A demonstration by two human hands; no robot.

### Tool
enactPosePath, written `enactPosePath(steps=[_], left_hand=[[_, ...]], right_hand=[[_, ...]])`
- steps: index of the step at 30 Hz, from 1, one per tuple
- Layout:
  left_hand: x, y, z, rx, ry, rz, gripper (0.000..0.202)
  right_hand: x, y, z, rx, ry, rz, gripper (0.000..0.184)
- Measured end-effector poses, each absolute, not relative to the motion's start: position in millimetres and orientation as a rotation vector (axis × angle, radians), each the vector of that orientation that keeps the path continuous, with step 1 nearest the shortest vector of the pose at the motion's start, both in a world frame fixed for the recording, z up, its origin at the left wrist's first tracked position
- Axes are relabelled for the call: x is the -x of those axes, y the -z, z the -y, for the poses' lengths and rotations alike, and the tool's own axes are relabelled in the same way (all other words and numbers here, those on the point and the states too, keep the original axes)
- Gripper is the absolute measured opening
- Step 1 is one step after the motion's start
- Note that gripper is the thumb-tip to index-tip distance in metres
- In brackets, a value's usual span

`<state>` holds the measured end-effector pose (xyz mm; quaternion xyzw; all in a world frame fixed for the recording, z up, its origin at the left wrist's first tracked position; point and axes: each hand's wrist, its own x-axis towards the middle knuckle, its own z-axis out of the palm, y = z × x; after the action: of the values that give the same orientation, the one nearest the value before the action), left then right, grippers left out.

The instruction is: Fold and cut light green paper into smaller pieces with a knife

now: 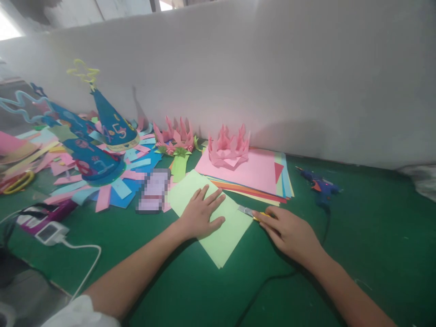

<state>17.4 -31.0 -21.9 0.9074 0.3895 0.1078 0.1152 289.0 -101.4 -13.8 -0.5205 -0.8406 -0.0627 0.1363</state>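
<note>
Light green paper (221, 236) lies at a slant on the green table, its lower corner showing two layers. My left hand (202, 212) rests flat on it with the fingers spread. In my right hand (289, 229) is a yellow utility knife (261, 216), its metal blade out. The blade tip meets the right edge of the paper near the upper right side; whether it sits between the layers I cannot tell. Just behind the paper is a stack of coloured sheets (252, 175), pink on top, bearing a pink paper crown (229, 152).
A blue glue gun (322, 186) lies at right, its black cord running behind my right hand. At left are a phone (153, 190), blue cone hats (111, 120), a second pink crown (175, 141), paper strips, yellow-handled scissors (20, 182) and a purple-white power strip (44, 218).
</note>
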Motion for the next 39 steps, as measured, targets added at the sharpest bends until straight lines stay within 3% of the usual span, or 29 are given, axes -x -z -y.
enactPosePath(steps=[12, 18, 39], left_hand=[[-18.5, 16.7, 37.3, -2.654, -0.319, -1.029, 0.066], [-21.8, 18.4, 33.9, -2.647, -0.386, -0.987, 0.043], [-23.1, 22.5, 33.5, -2.611, -0.297, -0.993, 0.048]], right_hand=[[-295.3, 13.0, 96.6, 1.299, 0.209, 2.519, 0.033], [-297.6, 11.3, 98.6, 1.246, 0.12, 2.572, 0.034], [-295.7, 14.5, 96.6, 1.293, 0.183, 2.554, 0.034]])
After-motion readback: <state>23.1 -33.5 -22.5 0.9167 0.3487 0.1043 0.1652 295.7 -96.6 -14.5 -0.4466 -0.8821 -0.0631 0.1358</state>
